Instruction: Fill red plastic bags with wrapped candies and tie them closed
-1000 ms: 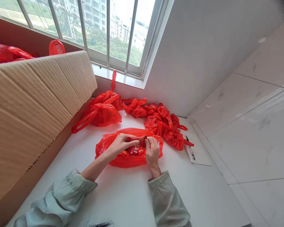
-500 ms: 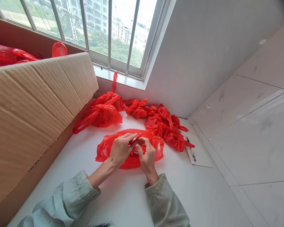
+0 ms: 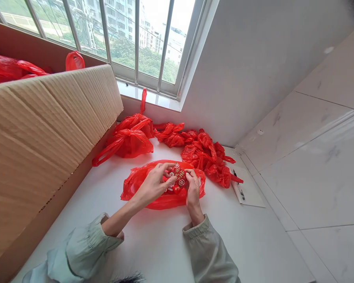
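Observation:
An open red plastic bag (image 3: 135,184) lies on the white table (image 3: 153,243) in front of me, with small red packets inside. My left hand (image 3: 152,184) and my right hand (image 3: 193,188) both grip a small flat red packet with gold print (image 3: 179,177) just over the bag's mouth. The fingers of both hands are closed on its edges, and its printed face is turned up towards me.
A large cardboard box (image 3: 44,129) with red bags (image 3: 6,68) in it stands along the left. Tied red bags (image 3: 129,139) and a heap of crumpled red bags (image 3: 206,157) lie behind. A notepad with a pen (image 3: 244,190) sits at the right, under the window (image 3: 135,39).
The red packet was held edge-on half a second ago; now it is turned flat, printed face up, and lowered closer to the bag's mouth. Both hands stayed on it.

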Available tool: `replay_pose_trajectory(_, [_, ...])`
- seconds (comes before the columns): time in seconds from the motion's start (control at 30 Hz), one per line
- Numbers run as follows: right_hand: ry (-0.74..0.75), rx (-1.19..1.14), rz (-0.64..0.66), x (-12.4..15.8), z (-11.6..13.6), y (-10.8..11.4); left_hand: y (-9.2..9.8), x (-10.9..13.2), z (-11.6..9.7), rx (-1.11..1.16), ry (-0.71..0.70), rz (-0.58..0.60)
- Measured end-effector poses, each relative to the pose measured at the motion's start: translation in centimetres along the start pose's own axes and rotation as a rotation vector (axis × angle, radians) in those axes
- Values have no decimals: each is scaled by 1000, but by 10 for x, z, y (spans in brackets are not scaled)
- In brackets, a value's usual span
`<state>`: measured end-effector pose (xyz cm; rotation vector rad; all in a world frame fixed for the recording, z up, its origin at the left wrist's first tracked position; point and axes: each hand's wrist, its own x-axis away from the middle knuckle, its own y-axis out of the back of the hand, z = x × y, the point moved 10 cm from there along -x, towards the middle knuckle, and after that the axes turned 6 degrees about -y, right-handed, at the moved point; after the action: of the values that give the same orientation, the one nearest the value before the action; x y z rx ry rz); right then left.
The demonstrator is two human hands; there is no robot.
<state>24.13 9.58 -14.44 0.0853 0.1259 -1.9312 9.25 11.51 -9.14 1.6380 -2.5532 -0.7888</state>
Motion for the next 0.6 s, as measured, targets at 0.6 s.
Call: replay_pose_trajectory(0.6, [-127,-89,225,0,-7,-17,-8,-3,32,466,249,-25])
